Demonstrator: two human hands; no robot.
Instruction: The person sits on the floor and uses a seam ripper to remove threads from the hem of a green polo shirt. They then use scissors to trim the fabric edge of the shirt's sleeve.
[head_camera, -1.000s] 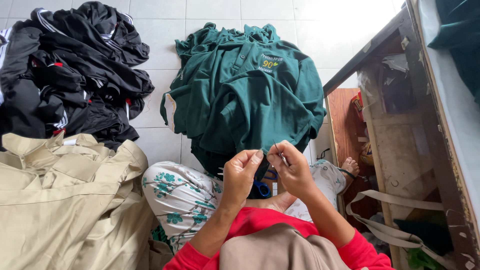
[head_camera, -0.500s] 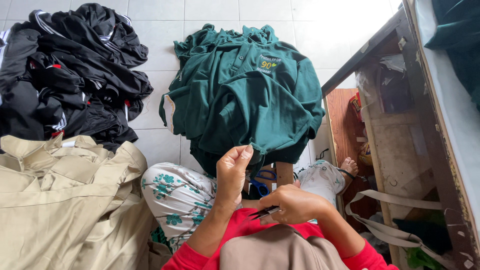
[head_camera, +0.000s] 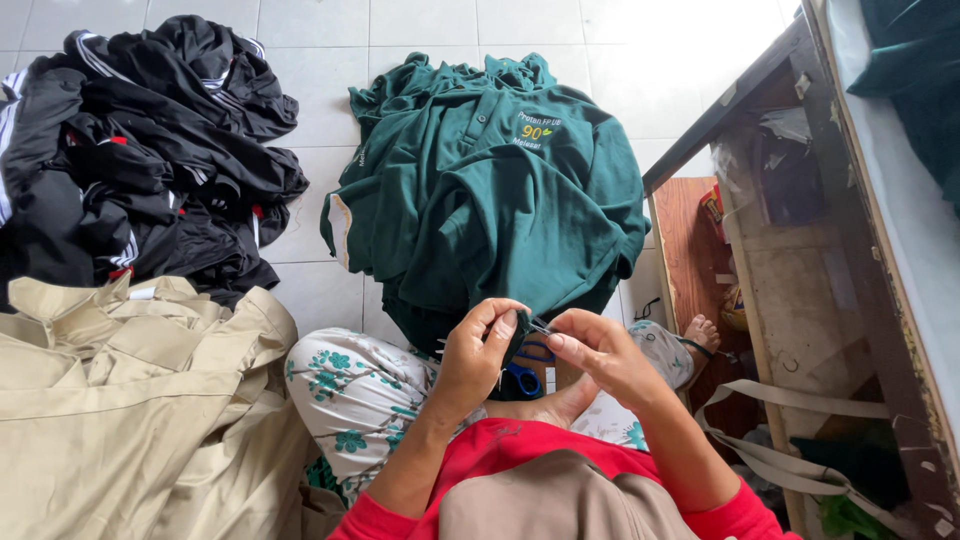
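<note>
A small piece of dark green fabric (head_camera: 517, 335) sits pinched upright between the fingertips of the left hand (head_camera: 472, 360) — the right hand (head_camera: 597, 352) meets it with a thin dark tool (head_camera: 541, 326), too small to identify — above the lap.

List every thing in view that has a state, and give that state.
Left hand: raised, pinching a small dark green piece.
Right hand: raised, fingertips at the same piece.
Green shirts: heaped on the floor.
Black clothes: heaped, crumpled.
Beige garments: piled.
Blue scissors: lying below the hands.
</note>
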